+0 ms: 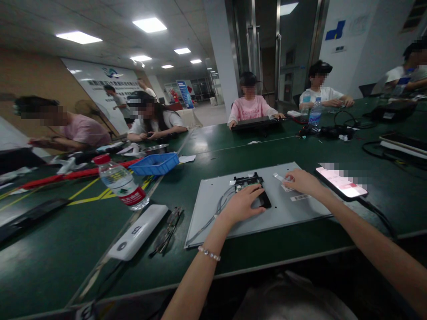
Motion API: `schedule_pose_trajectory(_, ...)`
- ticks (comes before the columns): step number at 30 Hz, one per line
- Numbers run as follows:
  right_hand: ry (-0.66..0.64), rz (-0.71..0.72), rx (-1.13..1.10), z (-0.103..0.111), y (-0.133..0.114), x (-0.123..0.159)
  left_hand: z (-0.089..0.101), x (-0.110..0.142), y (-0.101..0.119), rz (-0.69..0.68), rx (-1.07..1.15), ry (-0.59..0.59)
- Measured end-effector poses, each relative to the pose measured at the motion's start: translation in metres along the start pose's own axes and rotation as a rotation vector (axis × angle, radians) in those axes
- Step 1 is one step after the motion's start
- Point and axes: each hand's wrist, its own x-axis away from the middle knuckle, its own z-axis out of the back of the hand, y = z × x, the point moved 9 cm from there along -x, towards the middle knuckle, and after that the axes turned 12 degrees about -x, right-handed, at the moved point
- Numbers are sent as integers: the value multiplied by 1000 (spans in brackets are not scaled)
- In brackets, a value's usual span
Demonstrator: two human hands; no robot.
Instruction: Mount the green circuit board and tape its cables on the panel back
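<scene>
A flat grey metal panel [213, 191], looking like the back of a display, lies on the table before me. On it sits a black-framed circuit board [248, 181], with grey cables [223, 202] running off to the panel's left corner. My left hand [245, 203] rests on this board, fingers spread and partly covering it. Over the panel's right half, my right hand [302, 181] has thumb and fingertips pinched on a small pale strip [277, 178]. Just below that hand, a white printed label [300, 198] is stuck to the panel.
Left of the panel lie glasses [168, 231], a white power bank [140, 231], a water bottle [122, 182] and a blue tray [156, 164]. A lit phone [342, 180] with a cable is at the right. Several people sit around the green table [213, 153].
</scene>
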Motion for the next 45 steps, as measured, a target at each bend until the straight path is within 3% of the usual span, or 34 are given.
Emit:
schedule_pose_trajectory(4,-3,53,-32,-2,-9,1,-1,0,0,-4,-1,3)
schedule_pose_trajectory(15,72,5,-305,9,7,4,0,1,0,3,-12,-21)
schedule_pose_trajectory(20,129,45,-647,13,3,2,1,1,0,21,10,-8)
schedule_pose_trajectory(24,88,81,-870,11,-16,7,9,0,-3,65,15,59)
schedule_pose_trajectory(31,-149,214,-795,-5,-54,20,34,5,-21,232,15,255)
schedule_pose_trajectory(35,-169,257,-728,-10,-62,22,39,5,-15,185,38,321)
schedule_pose_trajectory(40,-180,313,-658,-19,-72,23,26,-1,12,14,11,215)
schedule_pose_trajectory(45,-145,354,-579,-24,-76,23,9,-5,25,-61,-11,81)
